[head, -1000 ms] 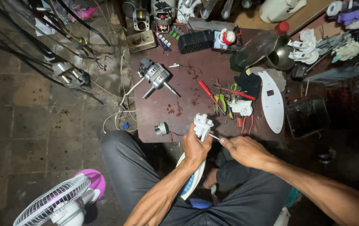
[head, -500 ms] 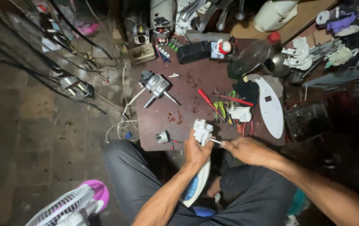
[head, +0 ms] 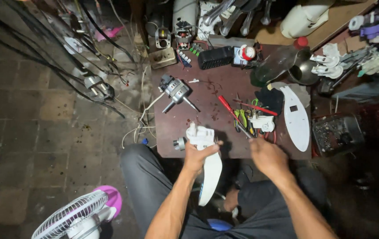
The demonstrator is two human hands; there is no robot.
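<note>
**Inspector A:** Starting nearest us, we are seeing a white fan (head: 72, 218) with a pink back, cut off by the bottom edge. What are we failing to make out?

**Inspector B:** We are losing the lower tip of the white plastic housing (head: 206, 166) in the dark between the knees, and a blue object (head: 219, 225) beneath it is too dim to identify. The left hand (head: 197, 155) is gripping that housing around its neck, fingers closed about it.

**Inspector A:** And its orientation?

**Inspector B:** We are reading its long axis as running near to far: the blocky head is pointing away from us, lying over the front edge of the brown board (head: 207, 97), and the tapered blade is trailing back toward the lap.

**Inspector A:** The right hand (head: 267, 156)?

**Inspector B:** It is reaching palm down to the tool pile (head: 247, 119) at the board's edge. Its fingertips are hidden, so we cannot tell whether it is grasping anything.

**Inspector A:** Farther out?

**Inspector B:** We are noting a small motor (head: 175, 90) with its shaft, a red screwdriver (head: 226, 105), and a white oval panel (head: 295, 117). The clutter beyond is running off the top edge.
</note>
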